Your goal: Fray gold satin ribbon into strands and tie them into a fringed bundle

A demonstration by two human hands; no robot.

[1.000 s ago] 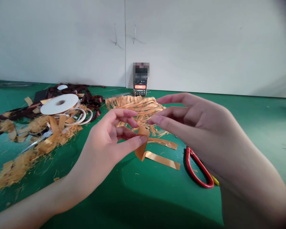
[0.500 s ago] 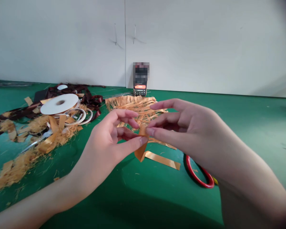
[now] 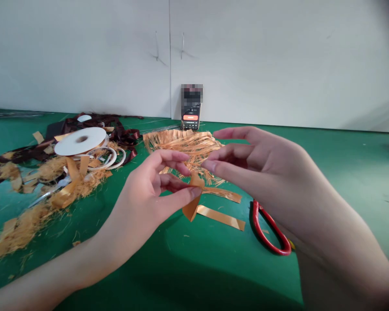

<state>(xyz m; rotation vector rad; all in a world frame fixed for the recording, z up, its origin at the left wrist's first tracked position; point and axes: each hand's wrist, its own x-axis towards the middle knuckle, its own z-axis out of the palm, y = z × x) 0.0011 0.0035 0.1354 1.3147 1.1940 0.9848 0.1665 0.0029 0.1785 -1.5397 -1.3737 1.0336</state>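
Observation:
My left hand pinches a short strip of golden-tan ribbon between thumb and fingers, its lower end hanging below the thumb. Just to the right and apart from that strip is my right hand. Its thumb and a finger are pressed together, and any thread between them is too fine to make out. A flat piece of the same ribbon lies on the green table below. Behind the hands spreads a pile of frayed ribbon pieces, with one frayed strip nearer.
Red-handled scissors lie partly under my right forearm. On the left are a white ribbon spool, white rings, dark brown ribbon and a heap of tan fluff. A phone leans on the white wall.
My right hand has drawn away from the ribbon strip, a little up and to the right. My left hand keeps hold of the strip, almost in place.

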